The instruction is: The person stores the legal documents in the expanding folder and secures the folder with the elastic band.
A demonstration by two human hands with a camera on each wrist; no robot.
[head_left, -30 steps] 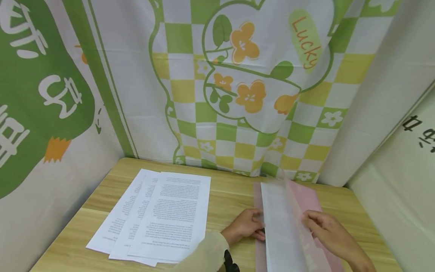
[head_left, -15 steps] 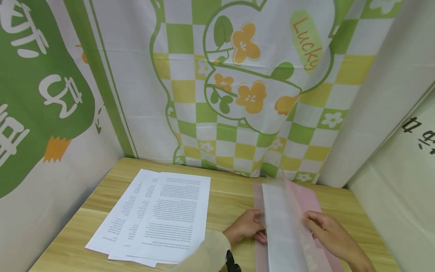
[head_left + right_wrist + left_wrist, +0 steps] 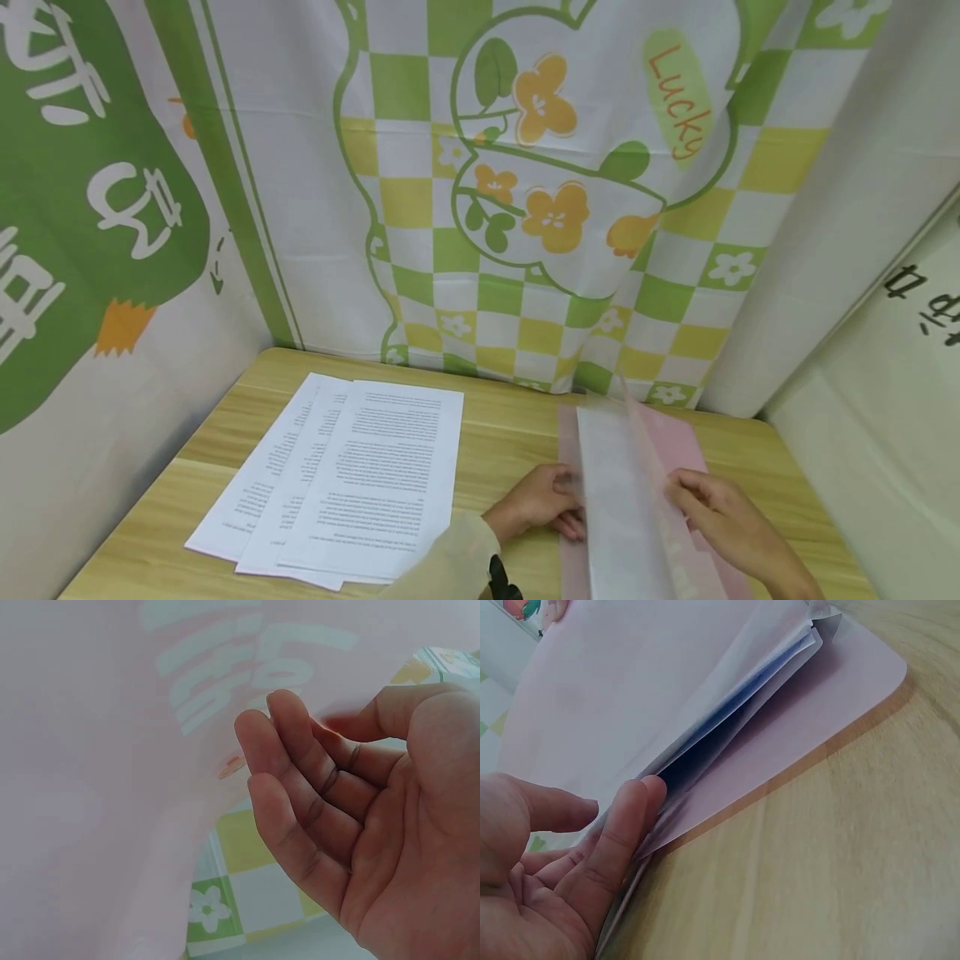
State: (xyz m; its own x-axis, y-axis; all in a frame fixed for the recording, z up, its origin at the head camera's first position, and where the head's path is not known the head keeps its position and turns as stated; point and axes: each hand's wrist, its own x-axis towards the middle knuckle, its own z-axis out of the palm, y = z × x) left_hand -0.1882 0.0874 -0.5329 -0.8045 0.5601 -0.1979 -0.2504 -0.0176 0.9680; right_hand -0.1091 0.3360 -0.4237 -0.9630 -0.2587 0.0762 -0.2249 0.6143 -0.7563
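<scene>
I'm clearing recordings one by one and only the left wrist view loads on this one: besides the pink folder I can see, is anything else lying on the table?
Observer: Yes. In the head view, overlapping printed sheets lie to the left of the pink folder.

Reviewer: I can barely make out the right hand. What is it doing?

Observer: The head view shows the right hand holding the edge of the raised pink cover.

Reviewer: The pink side facing me looks plain. Is there any marking on that cover?

Observer: Yes, the right wrist view shows pale lettering on it, though I can't read it reliably.
</scene>
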